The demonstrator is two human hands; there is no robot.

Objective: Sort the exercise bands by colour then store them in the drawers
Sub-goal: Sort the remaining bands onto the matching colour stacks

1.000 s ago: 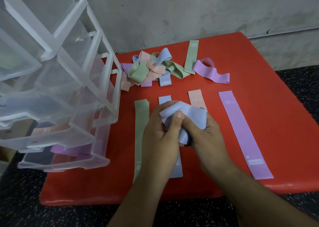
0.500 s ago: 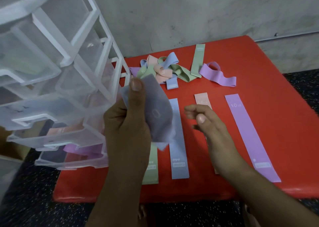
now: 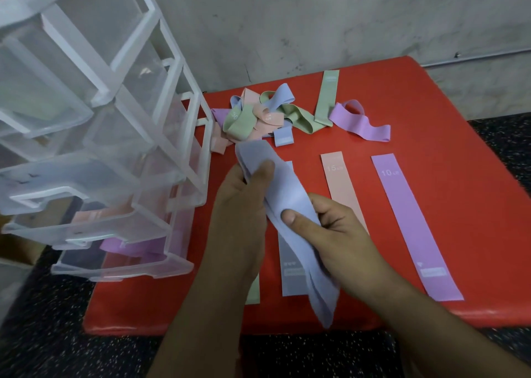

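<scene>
we hold one blue band (image 3: 290, 205) in both hands above the red table (image 3: 459, 176). it is folded on itself, and its long axis runs slantwise, its upper end toward the far left by the tangled pile (image 3: 258, 116), its lower end hanging toward the near edge on the right. our left hand (image 3: 241, 205) grips it near the top, thumb pressed over the cloth. our right hand (image 3: 330, 228) pinches its middle between thumb and curled fingers.

under the hands four bands lie flat in a row, each lengthwise from far to near: one green strip (image 3: 254, 291), mostly hidden by our left arm, one blue strip (image 3: 290, 271), one pink strip (image 3: 342, 188) marked 15 and one purple strip (image 3: 411, 222) marked 10. the pile mixes green, pink, blue and purple loops; we cannot count them. right of it lie one straight green band (image 3: 326, 96) and one looped purple band (image 3: 359, 121), touching.

the clear drawer unit (image 3: 115, 119) stands on the table's left side with drawers pulled out. the lowest two hold pink bands (image 3: 100, 213) and purple bands (image 3: 129, 247).
</scene>
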